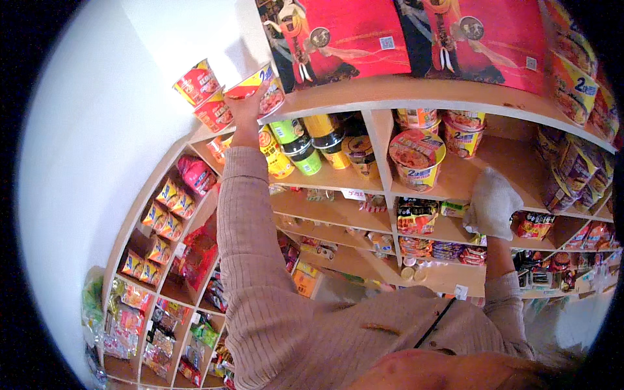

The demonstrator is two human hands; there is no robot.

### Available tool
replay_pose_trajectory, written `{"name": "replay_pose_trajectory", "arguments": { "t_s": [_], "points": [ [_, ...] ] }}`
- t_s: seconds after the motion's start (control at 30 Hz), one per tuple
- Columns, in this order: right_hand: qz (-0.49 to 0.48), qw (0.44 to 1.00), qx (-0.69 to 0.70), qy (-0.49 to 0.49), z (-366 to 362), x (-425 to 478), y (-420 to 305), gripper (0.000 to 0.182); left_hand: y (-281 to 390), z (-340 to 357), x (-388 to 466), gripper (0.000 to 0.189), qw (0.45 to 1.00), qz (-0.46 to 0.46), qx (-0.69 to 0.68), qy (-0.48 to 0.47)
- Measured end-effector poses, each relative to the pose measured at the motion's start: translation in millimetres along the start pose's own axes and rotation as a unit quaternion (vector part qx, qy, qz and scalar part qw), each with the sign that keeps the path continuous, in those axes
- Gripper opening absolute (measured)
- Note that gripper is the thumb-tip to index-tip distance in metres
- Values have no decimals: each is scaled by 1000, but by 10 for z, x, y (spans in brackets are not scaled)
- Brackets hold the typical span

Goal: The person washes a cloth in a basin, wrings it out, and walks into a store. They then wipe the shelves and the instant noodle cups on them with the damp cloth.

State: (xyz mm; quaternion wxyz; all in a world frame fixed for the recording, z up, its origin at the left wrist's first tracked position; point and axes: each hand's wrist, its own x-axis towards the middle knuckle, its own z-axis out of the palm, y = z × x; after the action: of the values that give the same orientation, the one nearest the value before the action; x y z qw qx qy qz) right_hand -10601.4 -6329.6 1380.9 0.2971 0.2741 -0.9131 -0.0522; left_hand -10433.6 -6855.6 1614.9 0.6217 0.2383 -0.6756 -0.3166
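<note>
At the top left of the head view, my left hand [243,109] grips a red and yellow instant noodle tub [273,95] on the top board of the shelf unit. Two stacked noodle tubs [202,95] stand just left of it. My right hand [498,247] is raised in front of the middle shelves, holding a crumpled grey cloth [495,202] that hides most of its fingers. Left of the cloth, in the upper compartment, a large noodle tub [418,165] stands near the shelf edge, with more tubs [464,136] stacked behind it.
Red printed cartons [341,44] stand along the top board [390,92]. Green, yellow and black noodle cups [297,146] fill the compartment below my left hand. An upright divider [378,146] separates the compartments. More noodle packs [575,170] sit at right, and bagged snacks [129,317] at lower left.
</note>
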Motion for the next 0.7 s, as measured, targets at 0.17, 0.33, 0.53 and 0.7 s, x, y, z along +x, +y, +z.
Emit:
{"name": "replay_pose_trajectory", "arguments": {
  "t_s": [0.17,0.33,0.53,0.7],
  "points": [
    [16,999,48,-7,-91,61,-89,19,-53,-102,113,109,998,45,-19,46],
    [52,990,111,73,85,-43,75,19,221,-1,-407,106,990,-42,-113,68],
    [26,995,73,70,-54,-81,-15,17,238,-824,-957,70,938,-50,-343,-11],
    [86,984,143,68,-74,-67,92,19,171,-951,-2274,54,871,-95,-477,-72]
  ]
}}
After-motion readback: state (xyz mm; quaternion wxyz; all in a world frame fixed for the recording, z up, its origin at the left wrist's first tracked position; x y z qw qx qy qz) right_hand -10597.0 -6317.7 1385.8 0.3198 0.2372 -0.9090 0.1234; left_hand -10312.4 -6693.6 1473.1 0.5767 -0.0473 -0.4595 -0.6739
